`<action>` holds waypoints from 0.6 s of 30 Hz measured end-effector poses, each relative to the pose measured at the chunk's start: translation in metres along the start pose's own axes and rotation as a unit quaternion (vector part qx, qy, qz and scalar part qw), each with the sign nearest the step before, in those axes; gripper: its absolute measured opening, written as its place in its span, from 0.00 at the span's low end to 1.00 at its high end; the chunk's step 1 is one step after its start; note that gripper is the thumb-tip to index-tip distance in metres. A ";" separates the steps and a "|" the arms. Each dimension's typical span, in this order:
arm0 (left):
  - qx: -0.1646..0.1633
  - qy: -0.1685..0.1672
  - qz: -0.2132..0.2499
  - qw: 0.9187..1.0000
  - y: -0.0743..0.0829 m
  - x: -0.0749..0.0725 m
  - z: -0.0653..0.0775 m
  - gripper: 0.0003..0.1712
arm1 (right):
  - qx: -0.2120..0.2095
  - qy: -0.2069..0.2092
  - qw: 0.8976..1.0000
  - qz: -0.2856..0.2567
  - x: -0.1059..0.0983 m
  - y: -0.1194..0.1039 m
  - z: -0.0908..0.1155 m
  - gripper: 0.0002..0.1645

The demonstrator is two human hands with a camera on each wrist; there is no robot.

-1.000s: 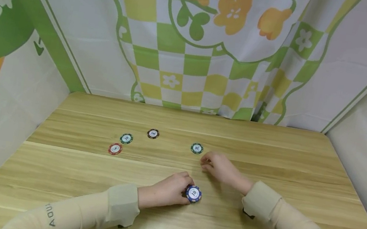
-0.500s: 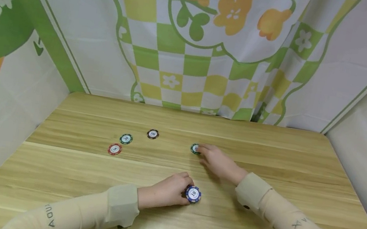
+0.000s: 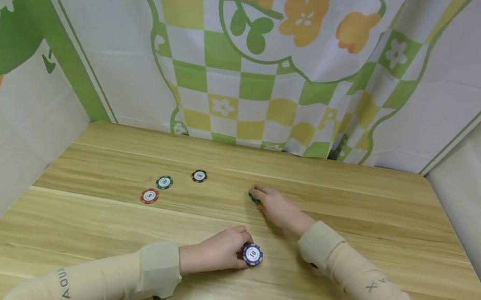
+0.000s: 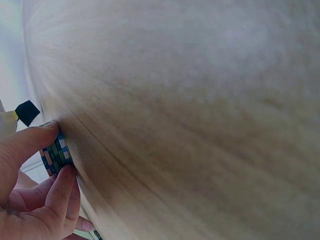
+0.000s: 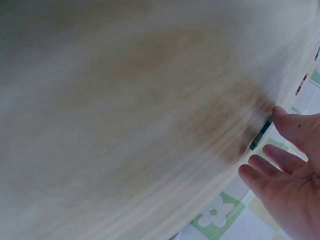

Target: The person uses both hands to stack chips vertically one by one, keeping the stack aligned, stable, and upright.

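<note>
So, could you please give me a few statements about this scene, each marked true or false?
1. The left hand holds a stack of chips. True.
2. The top chip shows the number 50. False: it is a blue 10 chip.
3. The right hand touches a green chip. True.
4. In the head view, the red 5 chip lies right of the black 100 chip. False: it lies to its left.
5. The curtain behind the table is plain black. False: it has green, yellow and white checks.
</note>
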State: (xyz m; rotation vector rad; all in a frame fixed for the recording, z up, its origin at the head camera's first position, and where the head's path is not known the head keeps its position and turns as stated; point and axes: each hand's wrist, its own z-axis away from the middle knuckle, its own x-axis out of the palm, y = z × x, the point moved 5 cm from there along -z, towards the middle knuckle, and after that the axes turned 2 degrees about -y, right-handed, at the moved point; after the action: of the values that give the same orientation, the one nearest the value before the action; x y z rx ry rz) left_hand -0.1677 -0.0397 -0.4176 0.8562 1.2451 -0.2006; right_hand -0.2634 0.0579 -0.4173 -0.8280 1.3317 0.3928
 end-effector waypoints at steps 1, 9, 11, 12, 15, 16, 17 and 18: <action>0.000 0.001 0.000 1.000 0.000 0.000 0.000 0.19 | 0.004 -0.003 1.000 -0.005 0.000 0.000 -0.001 0.25; 0.000 0.001 0.000 1.000 0.000 0.001 0.000 0.19 | 0.014 -0.008 1.000 -0.010 0.000 0.000 -0.003 0.22; 0.000 0.002 0.000 1.000 -0.001 0.001 0.000 0.19 | 0.009 0.001 1.000 -0.007 -0.002 0.000 -0.003 0.22; -0.001 0.002 0.001 1.000 -0.001 0.001 0.000 0.19 | 0.005 0.005 1.000 -0.004 -0.003 -0.001 -0.003 0.21; -0.001 0.003 0.000 1.000 -0.001 0.001 0.000 0.19 | 0.004 0.007 1.000 0.004 -0.006 -0.002 -0.003 0.20; -0.001 0.003 -0.001 1.000 -0.001 0.001 0.000 0.20 | 0.006 0.006 1.000 0.003 -0.007 -0.002 -0.003 0.20; -0.001 0.003 -0.002 1.000 -0.001 0.001 0.000 0.20 | 0.007 0.003 1.000 0.007 -0.008 -0.002 -0.003 0.20; -0.001 0.003 -0.002 1.000 -0.001 0.001 0.000 0.20 | 0.009 0.000 1.000 0.010 -0.008 -0.003 -0.002 0.20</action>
State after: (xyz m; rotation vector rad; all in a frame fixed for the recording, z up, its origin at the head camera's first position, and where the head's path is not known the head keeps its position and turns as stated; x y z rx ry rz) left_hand -0.1683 -0.0401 -0.4194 0.8527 1.2533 -0.2003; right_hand -0.2652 0.0560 -0.4086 -0.8007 1.3427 0.3965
